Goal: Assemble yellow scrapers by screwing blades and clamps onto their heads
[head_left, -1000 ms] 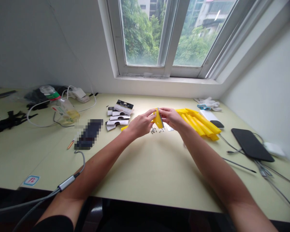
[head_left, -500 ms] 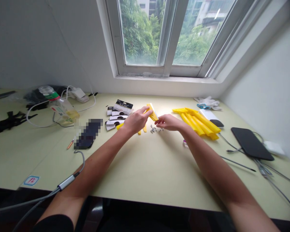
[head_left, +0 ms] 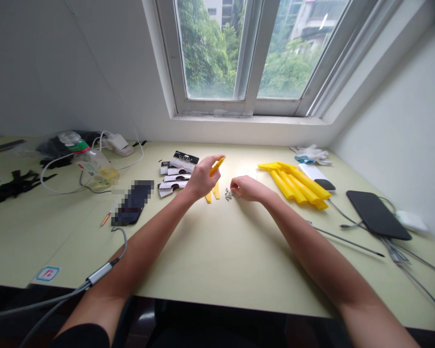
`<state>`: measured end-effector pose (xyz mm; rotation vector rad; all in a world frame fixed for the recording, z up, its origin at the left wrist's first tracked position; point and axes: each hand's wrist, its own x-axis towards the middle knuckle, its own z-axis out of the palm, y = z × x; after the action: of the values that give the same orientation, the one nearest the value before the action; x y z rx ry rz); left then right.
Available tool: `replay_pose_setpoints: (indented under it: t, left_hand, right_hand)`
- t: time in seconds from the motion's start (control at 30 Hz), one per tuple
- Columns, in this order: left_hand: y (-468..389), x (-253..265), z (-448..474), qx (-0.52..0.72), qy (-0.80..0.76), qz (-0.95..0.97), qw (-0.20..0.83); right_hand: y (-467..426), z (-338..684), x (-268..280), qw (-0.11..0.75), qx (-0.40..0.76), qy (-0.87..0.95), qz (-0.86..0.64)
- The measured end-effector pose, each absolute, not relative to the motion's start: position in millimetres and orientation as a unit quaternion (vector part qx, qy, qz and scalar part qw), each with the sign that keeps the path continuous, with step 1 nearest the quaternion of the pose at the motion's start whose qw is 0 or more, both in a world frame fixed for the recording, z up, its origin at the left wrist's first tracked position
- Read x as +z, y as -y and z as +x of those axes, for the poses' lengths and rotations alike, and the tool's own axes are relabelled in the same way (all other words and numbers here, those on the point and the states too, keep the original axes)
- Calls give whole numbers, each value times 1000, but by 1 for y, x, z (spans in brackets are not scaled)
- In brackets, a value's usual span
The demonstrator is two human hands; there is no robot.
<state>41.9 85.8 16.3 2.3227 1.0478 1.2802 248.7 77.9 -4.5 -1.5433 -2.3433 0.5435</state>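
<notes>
My left hand [head_left: 202, 178] is raised over the middle of the table, its fingers closed on a flat yellow plastic piece [head_left: 217, 166] that shows nearly edge-on. To its right, my right hand [head_left: 247, 187] is low at the tabletop with fingertips pinched together and pointing down. Whatever is between those fingertips is hidden. Small silvery metal parts, which look like screws [head_left: 227, 194], lie in a loose pile just left of the right fingers. Two thin yellow pieces [head_left: 216, 191] rest on the table below my left hand.
White-and-black cardboard packages [head_left: 174, 178] are stacked behind my left hand. Several long yellow plastic sleeves [head_left: 297, 186] lie right. Further out are a black phone-like slab [head_left: 379, 215], cables, white gloves [head_left: 313, 153], a bottle [head_left: 97, 166] and a blurred-out dark device [head_left: 133, 203].
The yellow piece has tilted from face-on to nearly edge-on in my left hand. My right hand has come away from it and down to the table beside the screws, fingers curling in.
</notes>
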Motion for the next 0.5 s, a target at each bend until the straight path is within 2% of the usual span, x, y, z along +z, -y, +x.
replay_pose_setpoints:
  t: [0.13, 0.23, 0.37, 0.5]
  left_hand:
    - [-85, 22, 45, 497, -346, 694, 389]
    - [-81, 27, 47, 513, -296, 618, 517]
    - [-76, 29, 49, 492, -278, 575, 592]
    - [-74, 26, 52, 481, -268, 579, 601]
  right_hand:
    - [-79, 256, 10, 208, 219, 803, -514]
    - [-76, 259, 27, 284, 239, 787, -493]
    - [-68, 257, 45, 421, 256, 747, -446]
    - [-61, 251, 51, 448, 199, 744, -454]
